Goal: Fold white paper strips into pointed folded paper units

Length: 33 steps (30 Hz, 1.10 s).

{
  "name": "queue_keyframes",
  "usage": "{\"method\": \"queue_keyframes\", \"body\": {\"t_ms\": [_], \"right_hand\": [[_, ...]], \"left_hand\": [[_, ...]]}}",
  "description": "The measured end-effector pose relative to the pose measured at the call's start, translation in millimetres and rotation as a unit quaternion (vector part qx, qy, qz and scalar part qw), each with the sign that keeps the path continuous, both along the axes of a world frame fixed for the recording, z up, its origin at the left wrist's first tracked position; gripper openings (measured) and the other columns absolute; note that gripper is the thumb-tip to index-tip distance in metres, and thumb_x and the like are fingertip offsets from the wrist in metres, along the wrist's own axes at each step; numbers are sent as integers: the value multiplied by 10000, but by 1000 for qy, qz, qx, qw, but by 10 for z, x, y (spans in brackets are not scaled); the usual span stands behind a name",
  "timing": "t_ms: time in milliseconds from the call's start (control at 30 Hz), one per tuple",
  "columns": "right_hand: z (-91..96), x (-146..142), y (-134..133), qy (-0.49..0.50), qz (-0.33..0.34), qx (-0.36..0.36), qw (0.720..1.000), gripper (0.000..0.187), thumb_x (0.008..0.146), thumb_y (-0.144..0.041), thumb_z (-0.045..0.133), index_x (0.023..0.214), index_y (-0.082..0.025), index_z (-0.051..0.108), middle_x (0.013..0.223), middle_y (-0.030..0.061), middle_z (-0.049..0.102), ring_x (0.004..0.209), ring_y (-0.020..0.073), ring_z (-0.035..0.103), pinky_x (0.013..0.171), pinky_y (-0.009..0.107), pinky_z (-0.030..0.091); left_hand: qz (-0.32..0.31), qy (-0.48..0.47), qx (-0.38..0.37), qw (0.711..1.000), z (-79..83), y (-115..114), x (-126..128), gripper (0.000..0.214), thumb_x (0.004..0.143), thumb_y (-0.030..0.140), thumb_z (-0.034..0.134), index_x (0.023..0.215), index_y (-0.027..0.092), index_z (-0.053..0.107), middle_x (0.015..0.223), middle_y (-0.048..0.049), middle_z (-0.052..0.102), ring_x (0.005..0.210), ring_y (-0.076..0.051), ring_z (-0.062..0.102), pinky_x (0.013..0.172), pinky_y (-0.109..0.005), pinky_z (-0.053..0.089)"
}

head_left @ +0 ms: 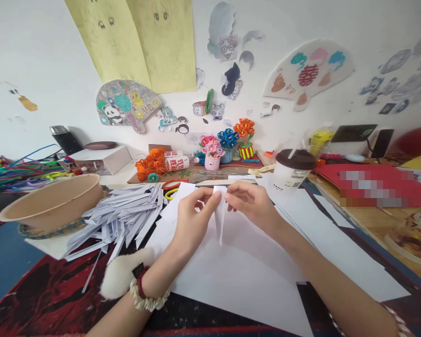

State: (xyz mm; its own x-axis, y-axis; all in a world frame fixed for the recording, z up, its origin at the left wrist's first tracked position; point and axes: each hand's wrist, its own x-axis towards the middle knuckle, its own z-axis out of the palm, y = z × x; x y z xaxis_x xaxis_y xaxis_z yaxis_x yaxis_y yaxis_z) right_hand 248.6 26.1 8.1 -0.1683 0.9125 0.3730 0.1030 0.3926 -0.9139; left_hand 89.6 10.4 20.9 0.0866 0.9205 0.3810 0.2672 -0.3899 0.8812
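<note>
Between my two hands a narrow white paper strip [219, 223] hangs upright over white paper sheets [238, 276]. My left hand [195, 213] pinches the strip near its top with thumb and fingers. From the other side, my right hand [250, 201] has its thumb and fingertips closed at the strip's upper right edge. Some fingertips are hidden behind the strip. To the left lies a heap of folded white paper strips [122, 215]. Scissors with red and yellow handles [171, 187] rest behind my left hand, partly covered by paper.
A beige basin [56, 201] stands at the left on a woven mat. A lidded drink cup with a straw [293, 171] is behind my right hand. Pipe-cleaner flower pots [213, 157] line the wall. A red packet [372, 185] lies at the right; a white fluffy thing [117, 278] sits by my left wrist.
</note>
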Motion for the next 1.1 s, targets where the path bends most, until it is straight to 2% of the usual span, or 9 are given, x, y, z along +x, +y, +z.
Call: {"method": "queue_keyframes", "body": {"t_ms": [133, 333, 567, 833, 1100], "right_hand": [[13, -8, -22, 39, -33, 27, 998, 204, 733, -387, 732, 787, -197, 681, 729, 18, 660, 552, 128, 597, 539, 280, 525], [73, -27, -80, 61, -24, 48, 997, 204, 727, -386, 739, 691, -192, 685, 655, 10, 643, 513, 118, 564, 487, 275, 523], [85, -12, -81, 74, 0, 19, 997, 140, 743, -317, 728, 689, -192, 698, 618, 1, 638, 502, 111, 558, 477, 262, 507], [85, 11, -78, 67, 17, 21, 997, 141, 766, -301, 708, 685, -188, 686, 619, -4, 627, 518, 109, 558, 496, 264, 496], [79, 20, -72, 62, 27, 33, 997, 132, 788, -249, 683, 679, -175, 684, 595, -8, 601, 522, 103, 551, 495, 248, 497]], "left_hand": [[9, 35, 19, 999, 14, -42, 17, 254, 878, 365, 532, 810, 184, 698, 760, -18, 691, 704, -153, 568, 645, -262, 411], [27, 50, 53, 997, -4, -46, 26, 239, 872, 353, 545, 765, 193, 686, 725, -5, 685, 668, -144, 557, 633, -260, 417], [32, 34, 43, 998, 5, -58, 26, 242, 859, 345, 567, 702, 185, 659, 687, -3, 664, 646, -134, 551, 610, -254, 405], [31, 19, 28, 999, 20, -53, 23, 260, 835, 341, 608, 634, 177, 621, 638, 10, 629, 611, -118, 516, 584, -248, 377], [28, 33, 18, 999, 19, -35, 1, 253, 838, 357, 621, 674, 166, 645, 656, 7, 633, 627, -116, 519, 603, -246, 389]]}}
